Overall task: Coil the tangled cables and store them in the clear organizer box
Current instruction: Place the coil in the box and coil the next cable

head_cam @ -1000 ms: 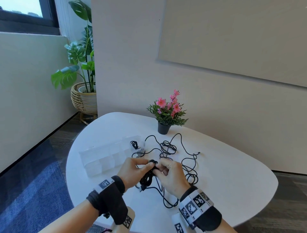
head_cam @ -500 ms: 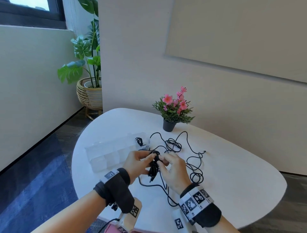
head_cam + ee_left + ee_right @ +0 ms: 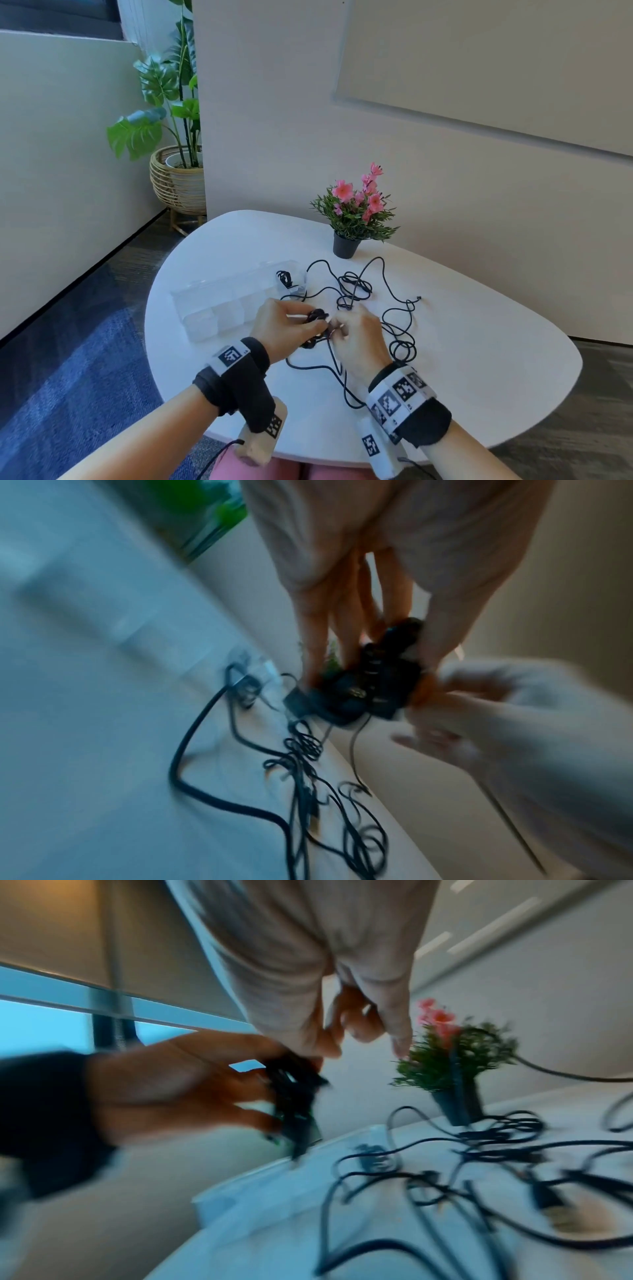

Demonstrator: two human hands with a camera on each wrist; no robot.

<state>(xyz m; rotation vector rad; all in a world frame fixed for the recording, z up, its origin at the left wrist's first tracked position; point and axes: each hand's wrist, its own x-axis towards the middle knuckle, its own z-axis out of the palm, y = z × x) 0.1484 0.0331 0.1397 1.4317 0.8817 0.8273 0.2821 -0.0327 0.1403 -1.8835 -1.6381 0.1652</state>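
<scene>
A coiled black cable bundle (image 3: 317, 315) hangs just above the white table (image 3: 479, 359), between my two hands. My left hand (image 3: 310, 320) grips it with thumb and fingers, as the left wrist view shows of the bundle (image 3: 373, 680). My right hand (image 3: 337, 329) pinches the cable at the bundle's right side; the right wrist view is blurred there. Loose tangled black cables (image 3: 356, 291) lie behind and right of my hands. The clear organizer box (image 3: 219, 308) lies open to the left, with a small coiled cable (image 3: 283, 277) in its far-right compartment.
A small potted pink flower (image 3: 356, 212) stands at the table's back edge by the wall. More cable loops (image 3: 402, 346) lie right of my right hand. A large plant in a wicker basket (image 3: 178, 178) stands on the floor at the far left.
Both hands have stayed together on the bundle. The bundle looks more compact, with less cable hanging below my left hand. The head camera has tilted down and shifted.
</scene>
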